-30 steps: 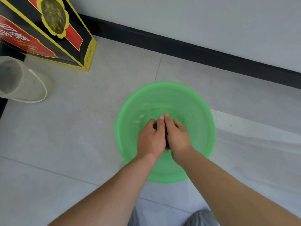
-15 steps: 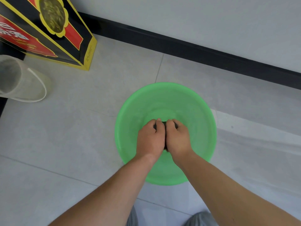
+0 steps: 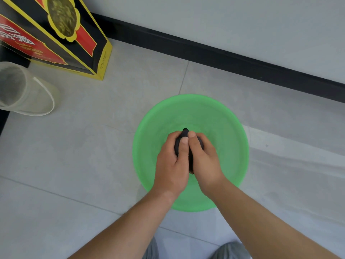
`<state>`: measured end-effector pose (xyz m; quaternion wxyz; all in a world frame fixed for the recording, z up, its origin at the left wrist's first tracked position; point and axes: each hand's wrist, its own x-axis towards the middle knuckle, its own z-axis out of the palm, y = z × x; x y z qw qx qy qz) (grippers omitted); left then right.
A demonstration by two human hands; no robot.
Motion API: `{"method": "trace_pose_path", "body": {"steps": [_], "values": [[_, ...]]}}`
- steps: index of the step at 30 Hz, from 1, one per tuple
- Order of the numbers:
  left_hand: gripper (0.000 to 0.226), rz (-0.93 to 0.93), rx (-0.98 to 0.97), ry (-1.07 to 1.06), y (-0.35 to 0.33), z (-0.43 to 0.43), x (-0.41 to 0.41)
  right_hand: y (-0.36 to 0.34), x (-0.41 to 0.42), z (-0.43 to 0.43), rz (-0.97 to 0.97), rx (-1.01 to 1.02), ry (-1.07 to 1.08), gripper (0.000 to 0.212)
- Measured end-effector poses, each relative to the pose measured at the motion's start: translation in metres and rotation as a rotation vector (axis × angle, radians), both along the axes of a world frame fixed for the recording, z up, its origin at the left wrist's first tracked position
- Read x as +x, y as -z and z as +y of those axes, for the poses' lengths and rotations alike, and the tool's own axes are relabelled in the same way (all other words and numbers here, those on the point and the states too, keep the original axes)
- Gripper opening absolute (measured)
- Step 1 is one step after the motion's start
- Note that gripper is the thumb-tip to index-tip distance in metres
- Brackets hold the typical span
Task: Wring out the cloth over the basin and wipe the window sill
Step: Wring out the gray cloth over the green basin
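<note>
A round green basin [image 3: 231, 131] stands on the tiled floor. Over its middle, my left hand [image 3: 170, 165] and my right hand [image 3: 205, 161] squeeze a dark cloth [image 3: 185, 132] bunched between them, thumbs side by side on top. Only a small dark tip and slivers of the cloth show between the fingers; the rest is hidden inside my palms. The window sill is not in view.
A black, red and yellow carton [image 3: 61, 34] stands at the upper left near the wall. A translucent plastic container [image 3: 24, 90] lies at the left edge. A black skirting board [image 3: 224, 57] runs along the white wall behind the basin. My knees [image 3: 229, 251] show at the bottom.
Both hands have rolled so the thumbs now lie on top, and more of the dark cloth shows, its tip poking out beyond the fingers. The hands sit slightly higher over the basin.
</note>
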<state>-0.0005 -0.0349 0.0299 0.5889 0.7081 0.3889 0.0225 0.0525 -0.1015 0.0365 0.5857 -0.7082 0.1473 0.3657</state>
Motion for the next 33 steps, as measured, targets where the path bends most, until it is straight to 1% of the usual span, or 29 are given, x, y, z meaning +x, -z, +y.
{"method": "trace_pose_path", "body": {"steps": [2,5,8,12,16,21,25,29,33], "values": [[0.029,0.030,0.082,-0.024,-0.003,-0.002,0.003,0.002,-0.002,0.004,-0.012,-0.031,0.018,0.025],[0.037,0.107,0.164,-0.026,-0.002,0.002,0.007,0.003,-0.001,0.008,-0.038,-0.037,0.057,0.010],[0.039,0.158,0.208,0.010,-0.001,0.007,0.012,0.003,0.002,0.010,-0.075,-0.047,0.025,0.011],[0.042,0.190,0.169,0.011,0.000,0.012,0.019,0.005,0.006,0.012,-0.048,-0.039,0.061,0.023],[0.044,0.193,0.105,-0.028,0.002,0.010,0.020,0.008,0.009,0.013,-0.046,-0.060,0.062,0.023],[0.044,0.197,0.123,0.026,0.004,0.009,0.016,0.016,0.004,0.010,-0.099,-0.084,0.036,0.031],[0.044,0.211,0.149,0.031,0.002,0.010,0.019,0.017,0.006,0.010,-0.095,-0.096,0.047,0.034],[0.042,0.243,0.151,0.069,-0.004,0.012,0.020,0.010,0.007,0.008,-0.115,-0.124,0.013,0.029],[0.033,0.304,0.038,0.094,-0.014,0.017,0.012,0.002,0.003,0.000,-0.082,-0.175,-0.113,0.022]]}}
